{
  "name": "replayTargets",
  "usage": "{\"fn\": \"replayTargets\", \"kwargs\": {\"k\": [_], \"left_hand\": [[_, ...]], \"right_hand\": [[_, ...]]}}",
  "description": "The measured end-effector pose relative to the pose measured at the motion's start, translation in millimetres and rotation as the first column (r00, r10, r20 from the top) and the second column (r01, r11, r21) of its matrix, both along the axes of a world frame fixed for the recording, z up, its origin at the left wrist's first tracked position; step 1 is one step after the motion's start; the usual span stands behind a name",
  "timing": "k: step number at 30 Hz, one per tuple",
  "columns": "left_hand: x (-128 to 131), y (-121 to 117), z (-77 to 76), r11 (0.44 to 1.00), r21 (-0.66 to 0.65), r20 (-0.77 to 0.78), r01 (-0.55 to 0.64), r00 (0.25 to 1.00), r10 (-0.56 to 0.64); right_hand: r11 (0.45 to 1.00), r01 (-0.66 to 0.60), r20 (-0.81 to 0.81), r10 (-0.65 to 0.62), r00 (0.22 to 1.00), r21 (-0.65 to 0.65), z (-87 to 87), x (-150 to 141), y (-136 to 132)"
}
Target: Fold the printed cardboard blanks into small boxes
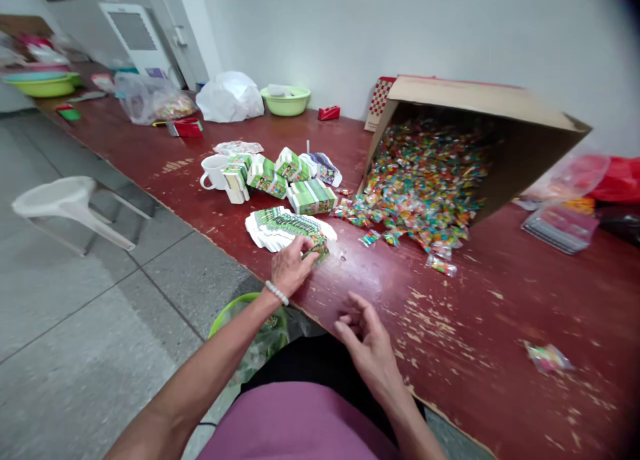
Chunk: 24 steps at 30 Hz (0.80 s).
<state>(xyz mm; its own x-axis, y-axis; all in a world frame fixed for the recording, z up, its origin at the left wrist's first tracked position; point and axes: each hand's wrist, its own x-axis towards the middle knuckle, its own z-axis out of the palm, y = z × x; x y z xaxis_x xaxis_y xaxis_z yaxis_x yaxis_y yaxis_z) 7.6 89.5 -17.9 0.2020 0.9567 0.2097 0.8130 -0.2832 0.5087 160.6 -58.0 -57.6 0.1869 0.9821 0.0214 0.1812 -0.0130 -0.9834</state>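
Observation:
My left hand, with a beaded bracelet at the wrist, pinches a small green printed card at the near right end of a fanned pile of green and white cards. They may be flattened packets; I cannot tell. My right hand hovers by the table's front edge, fingers loosely curled and apart, with nothing seen in it. Behind the fan stand several bundles of the same green printed pieces. To the right, wrapped candies spill from a tipped cardboard box.
A white mug stands left of the bundles. Below the table edge is a green bin with a plastic liner. One wrapped candy lies at the right. A white stool stands on the floor. Farther back is a green basin.

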Motion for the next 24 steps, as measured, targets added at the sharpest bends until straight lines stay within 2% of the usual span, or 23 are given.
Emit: {"fn": "replayTargets", "kwargs": {"k": [2,3,4,5,6,8,10,11,12,13,14,15,18,20,24], "left_hand": [[-1,-21,4.9,0.995,-0.079,0.126,0.064,0.991,-0.053],[-1,-33,8.1,0.984,-0.133,0.209,0.117,0.974,-0.088],[-2,-44,11.6,0.946,-0.245,0.407,0.213,0.908,-0.099],[-3,-55,15.1,0.881,-0.349,0.570,0.320,0.818,-0.071],[-4,-65,18.4,0.789,-0.439,0.682,0.430,0.731,-0.020],[-5,-78,23.5,0.523,-0.538,0.808,0.661,0.581,0.097],[-4,-86,25.6,0.240,-0.520,0.854,0.820,0.491,0.174],[-3,-88,25.5,0.130,-0.488,0.866,0.863,0.460,0.197],[-1,-90,24.8,0.056,-0.458,0.874,0.887,0.438,0.212],[1,-92,23.8,0.018,-0.437,0.878,0.899,0.422,0.225],[3,-94,22.5,0.009,-0.429,0.878,0.903,0.415,0.240],[5,-96,21.3,0.026,-0.435,0.874,0.900,0.415,0.251],[6,-100,18.9,0.132,-0.470,0.867,0.873,0.429,0.255],[5,-101,19.3,0.178,-0.482,0.868,0.858,0.441,0.229],[2,-99,24.4,0.204,-0.486,0.867,0.850,0.440,0.232]], "right_hand": [[0.988,0.146,-0.192,-0.152,0.970,-0.048,3.7,3,11],[0.983,0.175,-0.270,-0.185,0.945,-0.061,7.2,4,15],[0.982,0.176,-0.334,-0.188,0.924,-0.066,11.7,5,19],[0.986,0.156,-0.384,-0.169,0.907,-0.065,17.3,6,21],[0.991,0.121,-0.419,-0.134,0.898,-0.058,23.6,7,22],[0.999,-0.001,-0.436,-0.017,0.900,-0.043,37.2,8,20],[0.987,-0.152,-0.390,0.123,0.912,-0.046,50.1,10,14],[0.974,-0.221,-0.360,0.188,0.914,-0.053,55.8,10,11],[0.961,-0.270,-0.337,0.235,0.912,-0.059,60.7,11,8],[0.953,-0.298,-0.328,0.264,0.907,-0.059,64.8,11,5],[0.949,-0.312,-0.340,0.276,0.899,-0.054,68.1,11,3],[0.947,-0.317,-0.372,0.277,0.886,-0.051,70.5,11,2],[0.949,-0.308,-0.485,0.240,0.841,-0.065,72.9,9,0],[0.960,-0.273,-0.512,0.204,0.834,-0.063,71.6,8,-1],[0.973,-0.228,-0.501,0.181,0.846,-0.032,66.2,6,-3]]}}
